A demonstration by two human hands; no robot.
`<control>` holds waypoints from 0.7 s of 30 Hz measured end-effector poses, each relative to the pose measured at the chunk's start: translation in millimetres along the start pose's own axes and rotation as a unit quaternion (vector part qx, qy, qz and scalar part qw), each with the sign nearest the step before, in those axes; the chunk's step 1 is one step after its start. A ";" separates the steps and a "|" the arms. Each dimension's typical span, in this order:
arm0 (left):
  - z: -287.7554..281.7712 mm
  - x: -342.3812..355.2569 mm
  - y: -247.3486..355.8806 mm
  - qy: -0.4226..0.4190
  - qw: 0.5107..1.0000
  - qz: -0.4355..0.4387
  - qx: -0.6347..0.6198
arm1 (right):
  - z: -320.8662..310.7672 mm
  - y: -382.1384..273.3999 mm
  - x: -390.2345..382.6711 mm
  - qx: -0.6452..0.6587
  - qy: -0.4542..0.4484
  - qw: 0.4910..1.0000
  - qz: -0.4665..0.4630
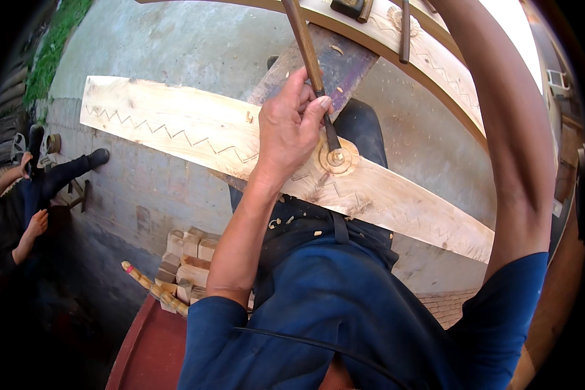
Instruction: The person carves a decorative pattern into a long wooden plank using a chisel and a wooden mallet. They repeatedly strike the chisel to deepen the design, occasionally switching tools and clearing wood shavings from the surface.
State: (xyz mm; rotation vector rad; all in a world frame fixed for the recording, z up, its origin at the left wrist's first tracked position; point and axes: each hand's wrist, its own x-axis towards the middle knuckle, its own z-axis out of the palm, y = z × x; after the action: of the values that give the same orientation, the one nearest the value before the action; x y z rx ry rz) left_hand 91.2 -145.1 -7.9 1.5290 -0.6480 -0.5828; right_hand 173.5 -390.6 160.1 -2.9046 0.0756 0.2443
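Note:
My left hand [291, 127] grips a long chisel [312, 55] with a wooden handle and a dark shaft. The chisel's tip rests in a carved ring motif [338, 159] at the middle of a pale tapered board [169, 123], which has zigzag lines cut along it. A dark-stained plank [346, 62] lies beneath the board, over my legs. My right forearm [520, 162] reaches up the right side to the top edge; its hand is outside the picture.
A curved carved beam [435, 71] with tools [405, 39] spans the upper right. At lower left, wooden blocks [192, 260] and a knobby stick [148, 283] lie by a red surface [143, 354]. A seated person [23, 214] is at the left, near grass [55, 49].

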 end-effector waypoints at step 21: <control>-3.9 -1.8 5.9 -0.037 0.996 -0.010 0.075 | -1.7 7.4 -8.5 0.009 0.014 1.000 0.021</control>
State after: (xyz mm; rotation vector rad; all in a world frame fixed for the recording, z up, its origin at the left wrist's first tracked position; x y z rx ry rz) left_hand 92.3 -141.2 -1.9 1.6613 -0.7476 -0.6190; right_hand 164.9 -397.9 161.6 -2.8919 0.1426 0.2079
